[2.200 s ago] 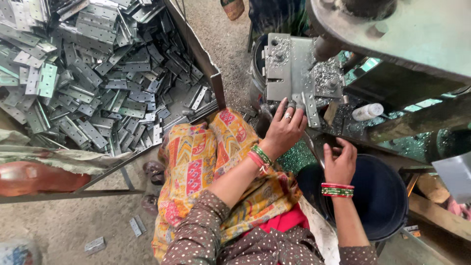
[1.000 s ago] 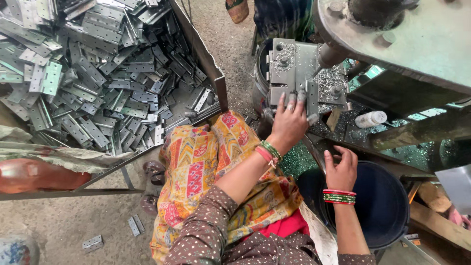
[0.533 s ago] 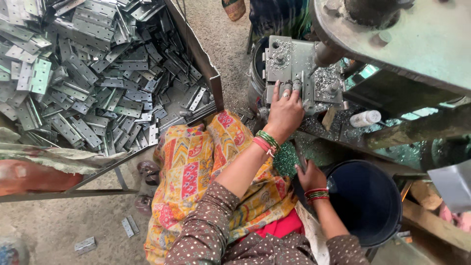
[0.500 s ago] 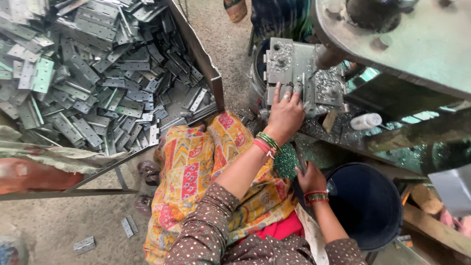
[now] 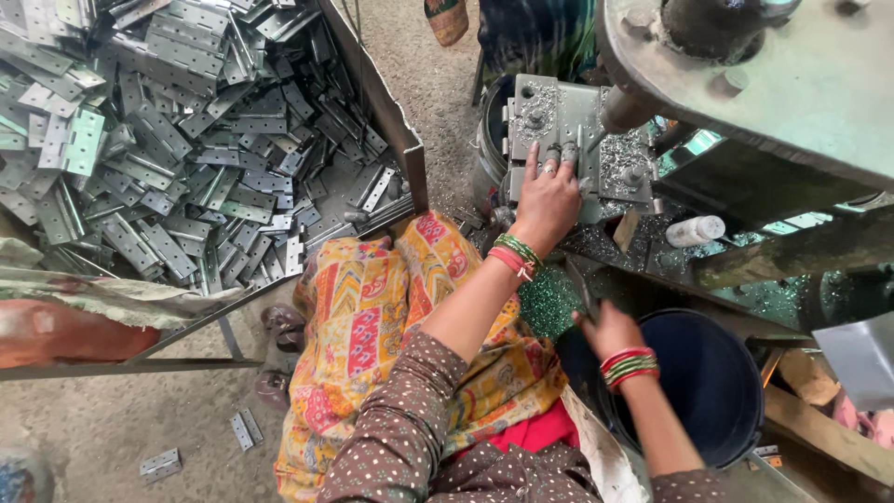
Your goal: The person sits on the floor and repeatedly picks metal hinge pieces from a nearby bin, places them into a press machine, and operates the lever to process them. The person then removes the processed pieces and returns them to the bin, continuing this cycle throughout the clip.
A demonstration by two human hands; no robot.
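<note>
At the far left a big metal tray [image 5: 391, 121] sits on thin legs. It is full of flat grey metal hinges [image 5: 186, 140], heaped on top of each other. A crumpled cloth [image 5: 112, 298] hangs at its front edge, with a reddish-brown sack [image 5: 65, 331] just under it.

Below is a rough, dusty concrete floor [image 5: 112, 428]. A few loose hinges [image 5: 242, 430] lie on it.

In the middle, a person sits with a bright yellow and orange patterned cloth [image 5: 372, 317] over the lap. Both arms wear dotted brown sleeves and red and green bangles.

The left hand [image 5: 548, 197] reaches up to a grey metal block [image 5: 559, 116] on the machine. The fingers [image 5: 531, 163] are spread flat and press on a small metal piece lying on the block. Shiny metal shavings [image 5: 622, 154] cover the block and the ledge beside it.

Lower down, the right hand [image 5: 607, 328] is at the rim of a dark blue bucket [image 5: 717, 382]. Its fingers are curled, but I cannot tell if they hold anything. A patch of glittery green bits [image 5: 548, 300] lies between the two hands.

At the right, a big grey machine arm [image 5: 773, 74] hangs over everything. A small white bottle [image 5: 697, 230] lies on the dirty ledge under it. Wooden boards [image 5: 819, 438] sit low in the corner.
</note>
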